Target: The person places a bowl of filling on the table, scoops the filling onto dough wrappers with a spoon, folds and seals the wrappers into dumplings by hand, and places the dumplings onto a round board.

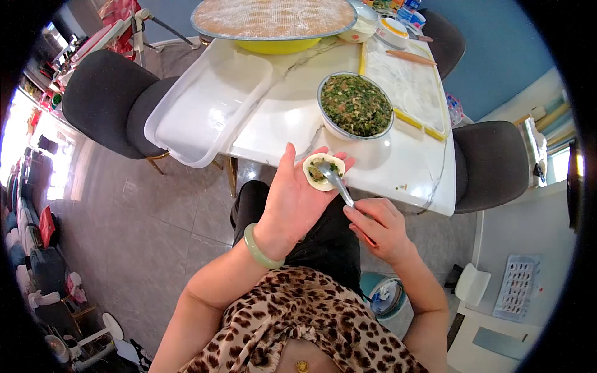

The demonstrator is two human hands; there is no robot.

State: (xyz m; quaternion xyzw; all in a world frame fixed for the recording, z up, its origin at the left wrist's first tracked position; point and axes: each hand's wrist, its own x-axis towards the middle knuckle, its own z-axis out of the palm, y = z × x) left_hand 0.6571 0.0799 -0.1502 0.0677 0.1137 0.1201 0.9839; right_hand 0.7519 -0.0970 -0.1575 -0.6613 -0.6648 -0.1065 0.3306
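On the palm side of my left hand (287, 198), near the fingers, rests a round white dumpling wrapper (320, 186). Green chopped filling (316, 171) sits in its middle. My right hand (384, 231) grips a metal spoon (339, 186), whose bowl touches the filling in the wrapper. The thumb of my left hand points up, away from the wrapper, and its fingers lie stretched out beneath it. Just beyond both hands, a white bowl (336, 128) full of green meat-and-vegetable filling (356, 104) stands near the table's front edge.
A white plastic bin (186, 133) overhangs the left side of the marble-patterned table (283, 140). Behind are a floured round tray (273, 18) on a yellow basin (277, 46) and a yellow-edged floured board (404, 81) with a rolling pin (411, 57). Dark chairs (488, 165) flank the table.
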